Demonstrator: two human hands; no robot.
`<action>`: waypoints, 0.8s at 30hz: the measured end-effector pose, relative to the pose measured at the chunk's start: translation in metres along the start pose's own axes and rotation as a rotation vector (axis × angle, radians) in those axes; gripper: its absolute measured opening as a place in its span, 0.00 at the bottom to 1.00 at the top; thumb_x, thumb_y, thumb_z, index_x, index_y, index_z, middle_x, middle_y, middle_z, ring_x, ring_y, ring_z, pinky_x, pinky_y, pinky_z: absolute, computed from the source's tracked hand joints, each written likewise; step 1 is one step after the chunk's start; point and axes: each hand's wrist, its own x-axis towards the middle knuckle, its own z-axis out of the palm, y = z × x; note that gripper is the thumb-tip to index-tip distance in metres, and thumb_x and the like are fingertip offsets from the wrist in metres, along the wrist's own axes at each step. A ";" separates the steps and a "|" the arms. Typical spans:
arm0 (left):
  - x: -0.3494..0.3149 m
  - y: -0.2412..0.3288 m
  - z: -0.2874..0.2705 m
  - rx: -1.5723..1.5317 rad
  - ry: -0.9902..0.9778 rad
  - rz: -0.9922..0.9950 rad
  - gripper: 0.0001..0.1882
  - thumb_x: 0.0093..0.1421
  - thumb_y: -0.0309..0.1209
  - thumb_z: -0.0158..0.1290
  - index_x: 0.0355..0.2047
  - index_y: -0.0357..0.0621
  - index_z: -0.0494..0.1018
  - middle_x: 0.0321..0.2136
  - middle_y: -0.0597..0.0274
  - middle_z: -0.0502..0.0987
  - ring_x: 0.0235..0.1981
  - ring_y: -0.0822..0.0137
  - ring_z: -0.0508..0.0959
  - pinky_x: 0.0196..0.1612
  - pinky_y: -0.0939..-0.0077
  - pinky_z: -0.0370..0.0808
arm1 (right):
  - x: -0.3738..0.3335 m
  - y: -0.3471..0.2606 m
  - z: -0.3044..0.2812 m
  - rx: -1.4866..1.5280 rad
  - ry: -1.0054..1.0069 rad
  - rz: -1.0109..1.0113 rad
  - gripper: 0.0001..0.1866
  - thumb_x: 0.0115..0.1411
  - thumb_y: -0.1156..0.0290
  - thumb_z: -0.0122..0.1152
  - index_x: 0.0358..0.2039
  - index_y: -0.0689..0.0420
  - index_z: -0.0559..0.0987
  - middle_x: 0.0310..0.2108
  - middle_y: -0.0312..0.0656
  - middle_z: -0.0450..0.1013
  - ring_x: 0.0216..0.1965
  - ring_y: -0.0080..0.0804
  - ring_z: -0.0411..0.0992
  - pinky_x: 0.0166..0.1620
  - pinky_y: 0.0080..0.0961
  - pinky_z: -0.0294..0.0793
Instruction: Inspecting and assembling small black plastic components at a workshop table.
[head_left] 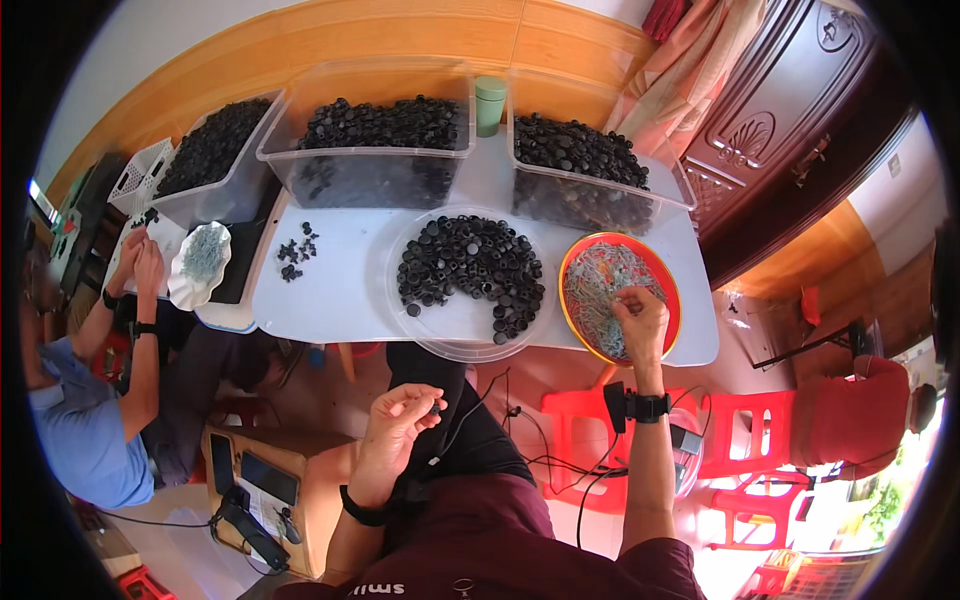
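Note:
My left hand [398,428] is raised over my lap, short of the table's front edge, its fingers pinching a small black part [436,408]. The exact shape of that part is mostly hidden by the fingers. Over on the right, my right hand [643,322] reaches into a red bowl with a yellow rim [673,300]. Its fingertips are pressed together among many thin, pale, sliver-like pieces [597,285], and whatever they grip cannot be made out. Between the hands, a clear round tray [400,312] carries a heap of black round caps [465,252].
Clear bins [365,152] full of black parts line the table's back, beside a green canister [489,105]. A small black cluster [297,250] lies left of the tray. At left, a co-worker's hands [147,262] work near a white scalloped dish [190,290]. Red stools [745,430] and cables stand right.

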 end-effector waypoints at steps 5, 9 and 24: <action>0.000 0.000 -0.004 -0.190 -0.092 -0.021 0.07 0.59 0.27 0.51 0.36 0.39 0.75 0.34 0.61 0.77 0.36 0.73 0.76 0.38 0.81 0.73 | -0.004 -0.004 0.003 0.106 0.025 -0.021 0.06 0.48 0.79 0.62 0.29 0.62 0.78 0.23 0.40 0.74 0.25 0.22 0.72 0.31 0.20 0.71; 0.002 0.005 0.002 -0.281 -0.150 -0.004 0.09 0.60 0.26 0.50 0.39 0.37 0.74 0.37 0.58 0.77 0.38 0.69 0.76 0.44 0.76 0.73 | -0.042 -0.064 -0.003 0.313 -0.116 0.037 0.05 0.50 0.81 0.59 0.29 0.64 0.77 0.26 0.38 0.73 0.28 0.20 0.69 0.32 0.17 0.68; -0.001 0.012 0.005 -0.232 -0.174 -0.018 0.10 0.57 0.21 0.51 0.40 0.35 0.74 0.37 0.56 0.76 0.38 0.69 0.77 0.45 0.77 0.75 | -0.137 -0.144 0.052 0.677 -0.585 -0.013 0.10 0.50 0.83 0.59 0.35 0.62 0.76 0.29 0.39 0.73 0.30 0.22 0.73 0.34 0.18 0.72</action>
